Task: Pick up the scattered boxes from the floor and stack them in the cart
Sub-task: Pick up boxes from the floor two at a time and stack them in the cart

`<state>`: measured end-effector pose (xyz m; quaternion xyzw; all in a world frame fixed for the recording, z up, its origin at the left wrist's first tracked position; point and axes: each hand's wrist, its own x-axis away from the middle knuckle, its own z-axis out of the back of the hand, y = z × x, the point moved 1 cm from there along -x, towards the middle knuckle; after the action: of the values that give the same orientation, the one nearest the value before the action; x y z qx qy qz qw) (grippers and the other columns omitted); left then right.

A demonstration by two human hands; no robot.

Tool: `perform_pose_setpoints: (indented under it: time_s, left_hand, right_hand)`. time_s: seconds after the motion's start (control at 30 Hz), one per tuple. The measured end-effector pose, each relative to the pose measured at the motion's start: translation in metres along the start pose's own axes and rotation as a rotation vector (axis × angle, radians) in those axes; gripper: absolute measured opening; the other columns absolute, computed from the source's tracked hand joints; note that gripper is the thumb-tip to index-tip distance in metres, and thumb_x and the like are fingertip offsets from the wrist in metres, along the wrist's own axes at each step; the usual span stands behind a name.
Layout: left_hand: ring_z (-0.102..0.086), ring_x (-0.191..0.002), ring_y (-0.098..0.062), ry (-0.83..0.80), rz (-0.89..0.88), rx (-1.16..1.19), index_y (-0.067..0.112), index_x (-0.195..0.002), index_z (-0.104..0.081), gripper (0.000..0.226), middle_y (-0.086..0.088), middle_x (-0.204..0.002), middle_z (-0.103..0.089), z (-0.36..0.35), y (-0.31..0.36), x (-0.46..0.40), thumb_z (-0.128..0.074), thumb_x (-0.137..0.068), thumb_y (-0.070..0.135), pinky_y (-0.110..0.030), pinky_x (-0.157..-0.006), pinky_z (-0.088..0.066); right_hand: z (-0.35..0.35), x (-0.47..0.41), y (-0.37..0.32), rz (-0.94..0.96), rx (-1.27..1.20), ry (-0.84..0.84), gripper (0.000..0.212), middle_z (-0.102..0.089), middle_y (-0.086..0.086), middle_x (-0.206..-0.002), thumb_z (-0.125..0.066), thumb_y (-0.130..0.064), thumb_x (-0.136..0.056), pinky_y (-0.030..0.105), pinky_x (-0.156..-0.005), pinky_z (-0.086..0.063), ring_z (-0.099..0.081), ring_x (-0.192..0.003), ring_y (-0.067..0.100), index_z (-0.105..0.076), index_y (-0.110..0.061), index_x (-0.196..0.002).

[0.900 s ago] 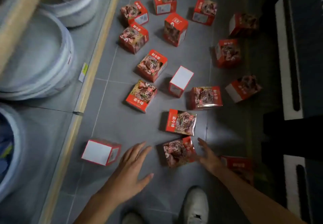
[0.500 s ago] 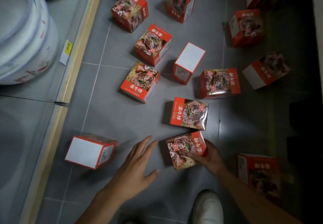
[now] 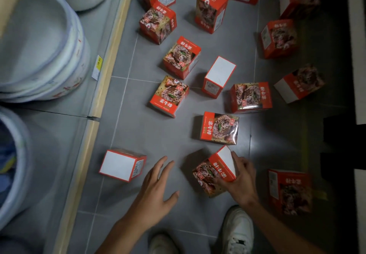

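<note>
Boxes scattered over grey tiled floor [image 3: 150, 134], red cartons with meat photo print. Right hand [image 3: 240, 180] grips the nearest box [image 3: 214, 171], fingers curled over its white end, thumb under the red side; box tilted, one edge up, cannot tell if it is fully off the floor. Left hand [image 3: 156, 186] hovers just left of it, fingers spread and relaxed, holding nothing. White-faced box [image 3: 122, 164] lies near the left hand, beside the wooden shelf edge [image 3: 111, 55]. Another box [image 3: 218, 127] sits just above the gripped one, more further up and to the right. White tubs [image 3: 45, 51] on the low shelf at left. White shoes [image 3: 237, 232] at bottom edge. Cart not visible.
</note>
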<state>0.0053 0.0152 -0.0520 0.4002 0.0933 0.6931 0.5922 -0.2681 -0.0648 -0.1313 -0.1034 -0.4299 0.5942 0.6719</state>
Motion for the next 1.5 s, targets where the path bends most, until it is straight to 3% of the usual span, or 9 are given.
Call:
perform_pose_setpoints:
  time_s: [0.27,0.37,0.6,0.73,0.83,0.9,1.0,1.2,1.5]
  left_hand:
    - [-0.04,-0.137,-0.029,0.311,0.52,0.258,0.008,-0.144,-0.044,0.089,-0.01,-0.144,-0.043,0.044,-0.036,0.032,-0.067,-0.07,0.051,-0.028,-0.113,-0.027]
    - [-0.034,-0.141,-0.037,0.344,0.735,0.295,0.004,-0.147,-0.039,0.088,-0.02,-0.149,-0.04,0.052,-0.054,0.031,-0.083,-0.077,0.032,-0.041,-0.115,-0.027]
    - [-0.035,-0.136,-0.045,0.434,1.164,0.572,0.005,-0.155,-0.014,0.126,-0.027,-0.15,-0.031,0.043,-0.079,-0.004,-0.087,-0.065,0.055,-0.047,-0.107,-0.036]
    - [-0.018,-0.147,-0.042,0.559,1.317,0.85,0.009,-0.157,0.001,0.137,-0.023,-0.16,-0.012,0.03,-0.093,-0.034,-0.083,-0.064,0.064,-0.051,-0.118,-0.021]
    - [-0.023,-0.146,-0.043,0.651,1.296,1.019,0.012,-0.156,-0.011,0.141,-0.021,-0.161,-0.016,0.024,-0.108,-0.056,-0.086,-0.052,0.071,-0.059,-0.116,-0.028]
    - [-0.027,-0.145,-0.041,0.75,1.318,1.108,0.015,-0.154,-0.014,0.131,-0.018,-0.16,-0.018,0.015,-0.127,-0.066,-0.092,-0.056,0.053,-0.063,-0.11,-0.036]
    - [-0.045,-0.135,-0.041,0.687,1.289,1.09,0.013,-0.151,-0.029,0.127,-0.017,-0.154,-0.038,0.004,-0.146,-0.07,-0.085,-0.045,0.054,-0.057,-0.107,-0.044]
    - [-0.054,-0.122,-0.036,0.751,1.23,0.972,0.012,-0.14,-0.033,0.101,-0.019,-0.137,-0.053,0.027,-0.096,-0.037,-0.094,-0.06,0.016,-0.04,-0.099,-0.047]
    - [-0.058,-0.098,-0.018,0.685,0.836,0.815,0.022,-0.128,-0.041,0.089,0.005,-0.109,-0.059,0.191,0.048,0.031,-0.093,-0.057,0.012,-0.028,-0.083,-0.044]
  right_hand:
    - [0.022,0.011,-0.09,0.293,0.163,-0.012,0.107,-0.027,-0.003,-0.145,-0.092,-0.039,-0.067,0.037,-0.108,-0.037,-0.031,-0.136,0.021,-0.031,-0.033,-0.155]
    - [0.021,0.007,-0.121,0.379,0.191,-0.026,0.108,-0.027,0.001,-0.147,-0.092,-0.036,-0.068,0.038,-0.109,-0.037,-0.032,-0.137,0.024,-0.029,-0.036,-0.155]
    - [0.004,-0.014,-0.162,0.493,0.232,-0.069,0.106,-0.027,0.012,-0.151,-0.093,-0.028,-0.067,0.033,-0.105,-0.032,-0.028,-0.137,0.026,-0.034,-0.028,-0.155]
    - [-0.008,-0.027,-0.167,0.556,0.215,-0.111,0.108,-0.025,0.009,-0.151,-0.093,-0.033,-0.065,0.03,-0.105,-0.031,-0.023,-0.135,0.013,-0.03,-0.034,-0.153]
    - [-0.016,-0.035,-0.166,0.63,0.214,-0.094,0.099,-0.027,0.011,-0.15,-0.079,-0.056,-0.069,0.032,-0.106,-0.032,-0.021,-0.135,0.012,-0.033,-0.03,-0.153]
    - [-0.021,-0.04,-0.164,0.649,0.229,-0.099,0.096,-0.029,0.012,-0.151,-0.064,-0.068,-0.073,0.034,-0.107,-0.033,-0.023,-0.139,0.015,-0.036,-0.024,-0.153]
    - [-0.023,-0.042,-0.163,0.651,0.257,-0.096,0.094,-0.03,0.012,-0.152,-0.066,-0.064,-0.074,0.036,-0.108,-0.034,-0.029,-0.141,0.025,-0.035,-0.024,-0.153]
    - [0.008,-0.026,-0.19,0.65,0.305,-0.046,0.097,-0.034,0.014,-0.15,-0.069,-0.055,-0.073,0.031,-0.105,-0.031,-0.029,-0.138,0.026,-0.034,-0.014,-0.153]
    - [0.15,0.036,-0.323,0.622,0.26,0.008,0.107,-0.03,0.009,-0.151,-0.079,-0.056,-0.069,0.039,-0.108,-0.037,-0.03,-0.139,0.026,-0.03,-0.019,-0.157]
